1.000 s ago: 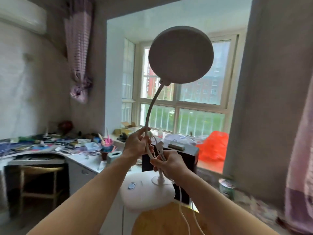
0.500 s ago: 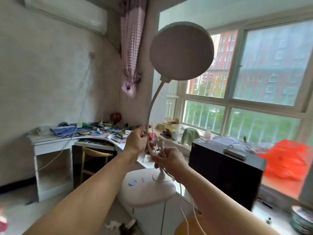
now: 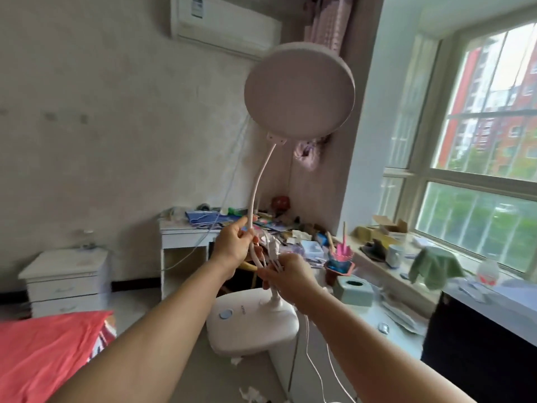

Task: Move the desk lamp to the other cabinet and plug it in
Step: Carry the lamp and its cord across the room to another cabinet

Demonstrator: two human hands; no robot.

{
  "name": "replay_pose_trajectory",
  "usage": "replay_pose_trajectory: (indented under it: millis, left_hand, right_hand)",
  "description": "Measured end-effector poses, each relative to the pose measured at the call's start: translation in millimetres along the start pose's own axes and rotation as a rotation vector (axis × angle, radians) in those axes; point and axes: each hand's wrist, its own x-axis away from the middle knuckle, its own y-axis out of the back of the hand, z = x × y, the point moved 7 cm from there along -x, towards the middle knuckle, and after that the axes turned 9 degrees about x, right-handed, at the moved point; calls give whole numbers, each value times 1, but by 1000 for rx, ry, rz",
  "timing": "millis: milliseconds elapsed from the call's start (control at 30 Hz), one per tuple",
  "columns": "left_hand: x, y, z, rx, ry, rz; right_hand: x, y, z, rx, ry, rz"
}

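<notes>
I carry a white desk lamp (image 3: 252, 321) in the air in front of me, its round head (image 3: 299, 91) raised high on a curved neck. My left hand (image 3: 232, 248) grips the neck. My right hand (image 3: 287, 277) holds the lower neck together with the bunched white cord and its plug (image 3: 273, 248). Loose cord (image 3: 308, 344) hangs down below my right wrist. A small white bedside cabinet (image 3: 64, 280) with drawers stands at the left against the wall.
A cluttered white desk (image 3: 186, 231) runs along the far wall and under the window. A red bedspread (image 3: 43, 353) fills the lower left. A black box (image 3: 476, 338) stands at the right. An air conditioner (image 3: 223, 21) hangs overhead. Paper scraps lie on the floor.
My view has swung left across the room with the lamp held the same way in both hands. The bedside cabinet and the red bedspread have come into sight.
</notes>
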Motion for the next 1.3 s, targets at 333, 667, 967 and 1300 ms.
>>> replay_pose_trajectory:
  millis: [333,667,967,1300]
  left_hand:
    - [-77,68,26,-69,0,-186]
    - [-192,173,49,-114,-33,-219]
    - [-323,287,55,-171,-43,-250]
    - [-439,374,91,-135,-18,-349]
  right_hand:
    - [-96,-64,28,-28,87,167]
    - [-215,-160,91,-33,129,233]
    - [-339,-253,177,-62,190,235]
    - [-469,-338,221,-73,269,315]
